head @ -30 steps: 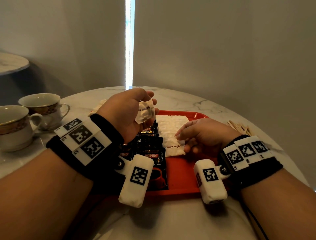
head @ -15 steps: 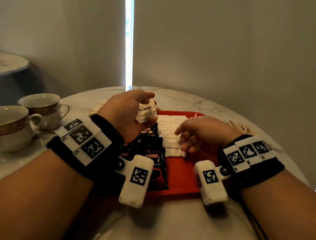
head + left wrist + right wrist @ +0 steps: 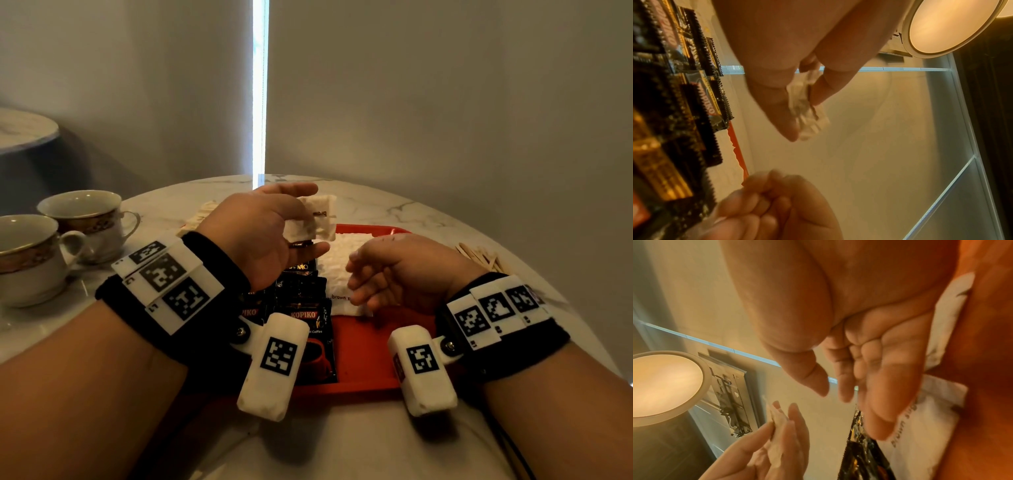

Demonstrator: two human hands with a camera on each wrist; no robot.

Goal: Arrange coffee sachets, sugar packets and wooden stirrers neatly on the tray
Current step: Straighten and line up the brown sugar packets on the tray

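Above the red tray [image 3: 363,353], a sugar packet [image 3: 317,219] is pinched in the left hand [image 3: 263,233], seemingly for handover; the right hand [image 3: 394,270] is held loosely curled, empty, beside the laid sugar row [image 3: 337,270].

sugar packet [image 3: 317,219] print partly hidden, forearms cropped

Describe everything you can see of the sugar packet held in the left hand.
The sugar packet is a small white paper pouch, crinkled, with dark print partly showing. The left hand pinches it between thumb and fingers, lifted above the far end of the red tray, clear of the packets lying there. The right hand is near but does not touch it.
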